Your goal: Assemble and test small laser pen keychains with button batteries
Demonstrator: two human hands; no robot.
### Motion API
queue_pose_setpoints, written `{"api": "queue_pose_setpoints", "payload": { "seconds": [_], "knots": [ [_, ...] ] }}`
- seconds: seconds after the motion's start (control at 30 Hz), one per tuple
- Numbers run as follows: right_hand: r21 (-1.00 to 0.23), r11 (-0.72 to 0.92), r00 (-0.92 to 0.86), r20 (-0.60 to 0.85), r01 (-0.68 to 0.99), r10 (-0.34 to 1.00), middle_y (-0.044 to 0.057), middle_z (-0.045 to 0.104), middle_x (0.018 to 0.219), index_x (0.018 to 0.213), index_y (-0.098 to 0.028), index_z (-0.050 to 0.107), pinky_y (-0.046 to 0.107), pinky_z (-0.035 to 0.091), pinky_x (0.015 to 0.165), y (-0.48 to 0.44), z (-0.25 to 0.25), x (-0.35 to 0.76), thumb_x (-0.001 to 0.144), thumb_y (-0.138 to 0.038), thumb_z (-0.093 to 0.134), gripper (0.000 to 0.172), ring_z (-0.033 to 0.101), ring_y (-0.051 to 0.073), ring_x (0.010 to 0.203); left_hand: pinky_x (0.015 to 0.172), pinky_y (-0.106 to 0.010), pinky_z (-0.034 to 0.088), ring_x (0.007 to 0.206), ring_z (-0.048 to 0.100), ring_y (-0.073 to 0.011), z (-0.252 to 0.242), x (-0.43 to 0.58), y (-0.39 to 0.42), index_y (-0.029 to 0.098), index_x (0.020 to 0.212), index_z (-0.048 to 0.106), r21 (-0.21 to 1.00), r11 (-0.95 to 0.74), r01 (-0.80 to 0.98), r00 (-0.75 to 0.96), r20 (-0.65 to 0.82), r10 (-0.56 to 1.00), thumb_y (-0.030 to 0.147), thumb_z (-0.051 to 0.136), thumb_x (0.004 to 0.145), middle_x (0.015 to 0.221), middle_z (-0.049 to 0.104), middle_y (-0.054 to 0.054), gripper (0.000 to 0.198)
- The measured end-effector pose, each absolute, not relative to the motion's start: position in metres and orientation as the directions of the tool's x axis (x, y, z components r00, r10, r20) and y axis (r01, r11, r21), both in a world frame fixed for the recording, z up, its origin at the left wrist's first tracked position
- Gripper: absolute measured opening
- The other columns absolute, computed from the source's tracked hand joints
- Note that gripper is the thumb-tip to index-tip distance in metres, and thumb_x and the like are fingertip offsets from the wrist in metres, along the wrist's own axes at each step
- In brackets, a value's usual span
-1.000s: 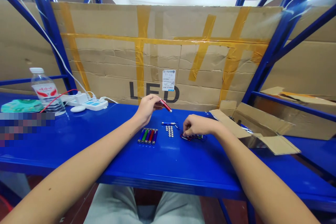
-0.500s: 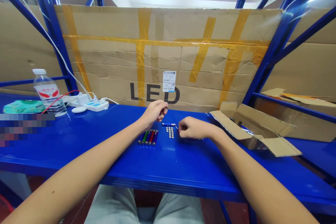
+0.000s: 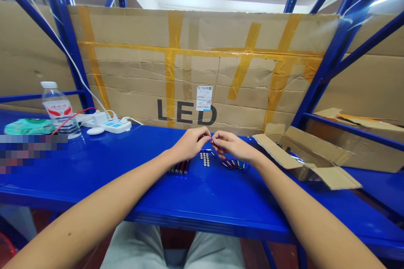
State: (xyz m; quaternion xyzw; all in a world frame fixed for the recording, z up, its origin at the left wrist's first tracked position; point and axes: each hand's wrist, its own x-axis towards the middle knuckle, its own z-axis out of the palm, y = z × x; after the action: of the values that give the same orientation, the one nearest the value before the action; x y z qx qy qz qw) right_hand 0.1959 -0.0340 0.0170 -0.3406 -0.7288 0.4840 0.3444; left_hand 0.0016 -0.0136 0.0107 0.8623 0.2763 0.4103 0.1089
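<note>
My left hand (image 3: 193, 139) and my right hand (image 3: 229, 145) meet above the middle of the table, fingertips almost touching. Between them is a small, dark bluish carabiner (image 3: 211, 140), pinched by both hands and partly hidden by the fingers. Just below lies a blue metal penlight (image 3: 206, 150) with a small clip at its right end. Two or three columns of silver button cells (image 3: 205, 159) sit in front of it. A row of coloured metal tubes (image 3: 180, 169) is partly covered by my left wrist. Several coloured carabiners (image 3: 235, 164) lie overlapping below my right hand.
An open cardboard box (image 3: 303, 155) with metallic items inside stands at the right. A water bottle (image 3: 59, 111), a green soft pack (image 3: 29, 126) and a white power strip (image 3: 109, 124) occupy the left. A large taped carton (image 3: 139, 80) rises behind the blue table (image 3: 202, 201).
My right hand has lifted from the carabiners and moved up and left with one. My left hand has come down and right to meet it, and the carabiner pile is now uncovered.
</note>
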Motion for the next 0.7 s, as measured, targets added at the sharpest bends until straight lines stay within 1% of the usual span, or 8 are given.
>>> {"api": "queue_pose_setpoints", "payload": {
  "seconds": [0.1, 0.17, 0.3, 0.43, 0.57, 0.63, 0.67, 0.7],
  "knots": [
    [-0.964, 0.266, -0.436, 0.236, 0.008, 0.868, -0.005, 0.046, 0.063, 0.079, -0.020, 0.047, 0.025, 0.039, 0.049, -0.033, 0.014, 0.187, 0.078, -0.039, 0.064, 0.025, 0.042, 0.009, 0.052, 0.068, -0.027, 0.041, 0.073, 0.058, -0.0142, 0.012, 0.000, -0.013, 0.017, 0.084, 0.058, 0.394, -0.817, 0.421, 0.473, 0.674, 0.568, 0.017, 0.050, 0.090, 0.078, 0.065, -0.001, 0.010],
    [-0.969, 0.238, -0.375, 0.246, -0.068, 0.894, -0.005, 0.043, 0.061, 0.073, -0.020, 0.046, 0.024, 0.035, 0.047, -0.033, 0.013, 0.181, 0.075, -0.035, 0.065, 0.025, 0.038, 0.008, 0.051, 0.067, -0.027, 0.040, 0.072, 0.057, -0.0142, 0.012, 0.000, -0.014, 0.017, 0.084, 0.057, 0.383, -0.817, 0.432, 0.458, 0.687, 0.564, 0.015, 0.049, 0.090, 0.077, 0.064, -0.002, 0.009],
    [-0.967, 0.226, -0.264, 0.249, -0.115, 0.932, -0.007, 0.038, 0.055, 0.066, -0.020, 0.043, 0.022, 0.026, 0.044, -0.035, 0.014, 0.173, 0.070, -0.027, 0.064, 0.023, 0.031, 0.006, 0.046, 0.067, -0.027, 0.039, 0.072, 0.056, -0.0145, 0.010, 0.002, -0.017, 0.017, 0.083, 0.054, 0.353, -0.828, 0.435, 0.463, 0.701, 0.542, 0.013, 0.048, 0.089, 0.078, 0.063, -0.002, 0.009],
    [-0.945, 0.328, -0.224, 0.317, 0.013, 0.922, -0.008, 0.038, 0.048, 0.068, -0.021, 0.042, 0.023, 0.024, 0.043, -0.034, 0.011, 0.173, 0.070, -0.024, 0.059, 0.017, 0.030, 0.007, 0.042, 0.067, -0.028, 0.039, 0.073, 0.056, -0.0149, 0.008, 0.003, -0.018, 0.017, 0.082, 0.053, 0.338, -0.836, 0.432, 0.469, 0.707, 0.529, 0.013, 0.046, 0.088, 0.078, 0.062, -0.003, 0.010],
    [-0.838, 0.497, -0.187, 0.463, 0.227, 0.866, -0.008, 0.039, 0.048, 0.070, -0.022, 0.042, 0.024, 0.028, 0.046, -0.030, 0.005, 0.175, 0.074, -0.026, 0.055, 0.014, 0.035, 0.009, 0.044, 0.067, -0.028, 0.039, 0.071, 0.054, -0.0144, 0.006, 0.003, -0.017, 0.017, 0.081, 0.052, 0.378, -0.832, 0.407, 0.465, 0.698, 0.545, 0.015, 0.045, 0.088, 0.077, 0.061, -0.002, 0.010],
    [-0.757, 0.565, -0.174, 0.539, 0.329, 0.824, -0.007, 0.043, 0.052, 0.070, -0.021, 0.043, 0.025, 0.030, 0.050, -0.027, 0.004, 0.178, 0.076, -0.026, 0.053, 0.012, 0.039, 0.010, 0.048, 0.064, -0.027, 0.038, 0.068, 0.052, -0.0137, 0.006, 0.006, -0.017, 0.018, 0.085, 0.052, 0.470, -0.797, 0.380, 0.430, 0.673, 0.602, 0.018, 0.048, 0.086, 0.073, 0.059, -0.001, 0.004],
    [-0.710, 0.590, -0.168, 0.574, 0.384, 0.801, -0.006, 0.044, 0.054, 0.070, -0.021, 0.043, 0.025, 0.031, 0.051, -0.026, 0.004, 0.180, 0.077, -0.026, 0.052, 0.012, 0.040, 0.011, 0.051, 0.061, -0.026, 0.037, 0.065, 0.051, -0.0129, 0.007, 0.007, -0.018, 0.018, 0.090, 0.051, 0.556, -0.758, 0.341, 0.405, 0.641, 0.652, 0.018, 0.049, 0.084, 0.070, 0.058, 0.000, 0.006],
    [-0.661, 0.607, -0.162, 0.607, 0.440, 0.778, -0.005, 0.044, 0.055, 0.069, -0.021, 0.044, 0.025, 0.031, 0.052, -0.025, 0.004, 0.182, 0.078, -0.025, 0.051, 0.012, 0.040, 0.011, 0.052, 0.058, -0.025, 0.036, 0.059, 0.049, -0.0120, 0.008, 0.009, -0.019, 0.018, 0.098, 0.050, 0.663, -0.694, 0.279, 0.383, 0.586, 0.714, 0.018, 0.048, 0.083, 0.068, 0.057, 0.002, 0.015]
  ]
}}
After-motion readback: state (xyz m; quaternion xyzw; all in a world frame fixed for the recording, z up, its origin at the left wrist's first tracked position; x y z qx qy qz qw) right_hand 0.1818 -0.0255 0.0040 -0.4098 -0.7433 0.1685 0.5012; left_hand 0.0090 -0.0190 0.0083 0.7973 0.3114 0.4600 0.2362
